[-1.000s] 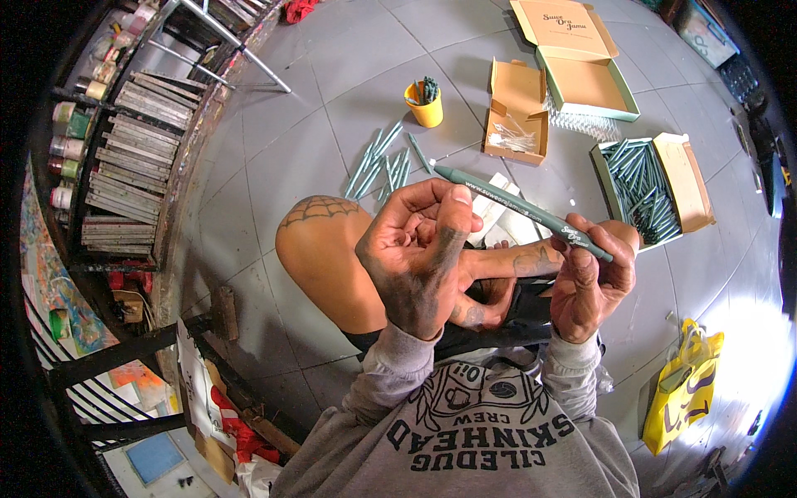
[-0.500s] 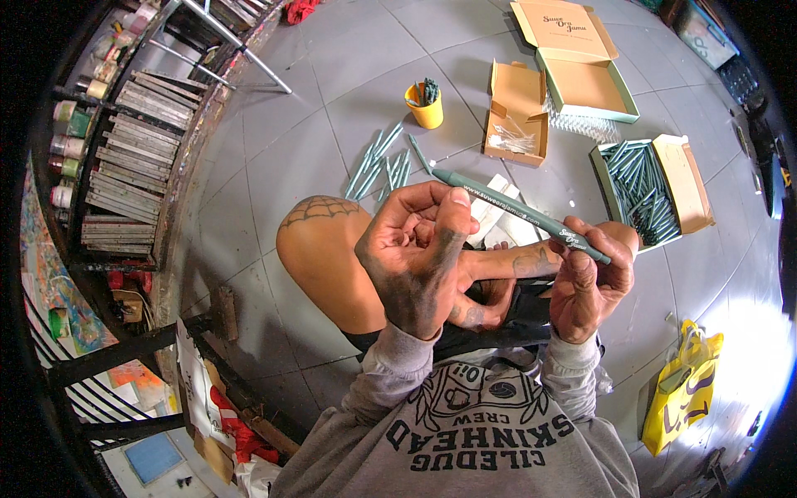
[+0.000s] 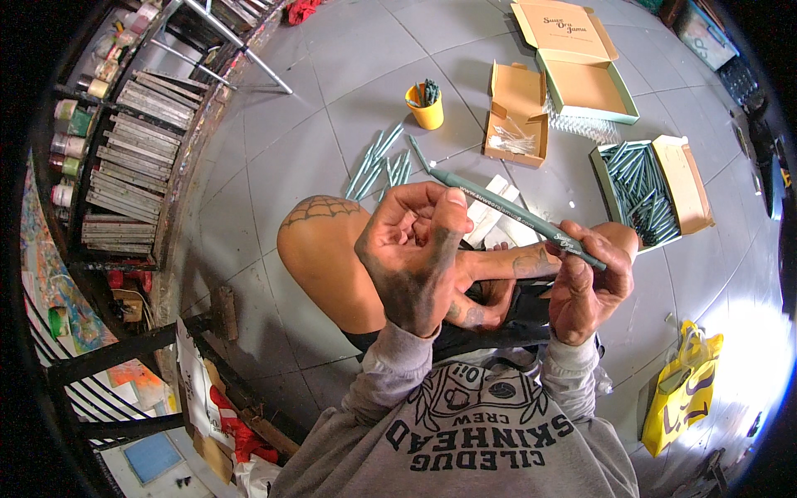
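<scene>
Holding long green stick (image 3: 506, 212) slanted, tip up-left, both hands (image 3: 585, 282) gripping.

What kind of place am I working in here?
Likely a home workshop or studio floor used for packing: tiled floor, open cardboard boxes of green pens, and a shelf of paint jars.

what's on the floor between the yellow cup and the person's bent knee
In the head view, a loose scatter of slim green sticks lies on the grey floor between the yellow cup and the bent knee.

Yellow cup (image 3: 428, 112), open boxes (image 3: 516, 112), yellow bag (image 3: 681, 386).
</scene>
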`<state>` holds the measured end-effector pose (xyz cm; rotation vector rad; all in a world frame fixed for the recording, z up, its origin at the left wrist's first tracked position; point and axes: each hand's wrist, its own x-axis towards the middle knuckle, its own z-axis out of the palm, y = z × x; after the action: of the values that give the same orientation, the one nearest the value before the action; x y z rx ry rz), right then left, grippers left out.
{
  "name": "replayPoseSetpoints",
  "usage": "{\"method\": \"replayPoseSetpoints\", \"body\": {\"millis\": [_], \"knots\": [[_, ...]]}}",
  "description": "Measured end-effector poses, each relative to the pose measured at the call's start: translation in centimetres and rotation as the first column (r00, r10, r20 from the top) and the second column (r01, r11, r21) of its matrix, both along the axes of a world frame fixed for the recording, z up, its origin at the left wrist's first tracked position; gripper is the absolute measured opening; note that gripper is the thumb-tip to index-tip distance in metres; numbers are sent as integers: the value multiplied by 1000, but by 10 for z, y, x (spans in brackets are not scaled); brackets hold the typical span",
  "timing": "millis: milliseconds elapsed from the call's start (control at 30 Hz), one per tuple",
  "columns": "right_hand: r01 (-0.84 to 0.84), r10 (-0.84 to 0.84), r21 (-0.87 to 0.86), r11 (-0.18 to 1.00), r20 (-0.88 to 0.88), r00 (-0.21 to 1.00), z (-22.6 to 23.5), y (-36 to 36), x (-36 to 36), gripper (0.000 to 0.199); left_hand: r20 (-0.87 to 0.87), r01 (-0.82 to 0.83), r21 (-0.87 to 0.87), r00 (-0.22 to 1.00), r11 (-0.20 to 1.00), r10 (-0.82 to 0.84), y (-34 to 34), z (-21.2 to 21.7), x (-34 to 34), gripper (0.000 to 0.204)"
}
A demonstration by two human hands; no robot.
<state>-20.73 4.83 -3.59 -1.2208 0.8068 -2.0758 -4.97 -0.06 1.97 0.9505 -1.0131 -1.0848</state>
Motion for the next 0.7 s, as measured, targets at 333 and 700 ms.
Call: {"method": "replayPoseSetpoints", "body": {"millis": [333, 700], "knots": [[8, -24, 88, 996, 180, 983, -3, 0, 12, 24, 22, 200, 44, 979, 979, -201, 8, -7, -12, 36], [-34, 9, 107, 994, 223, 975, -5, 4, 15, 24, -150, 299, 51, 946, 953, -289, 12, -12, -14, 33]]}}
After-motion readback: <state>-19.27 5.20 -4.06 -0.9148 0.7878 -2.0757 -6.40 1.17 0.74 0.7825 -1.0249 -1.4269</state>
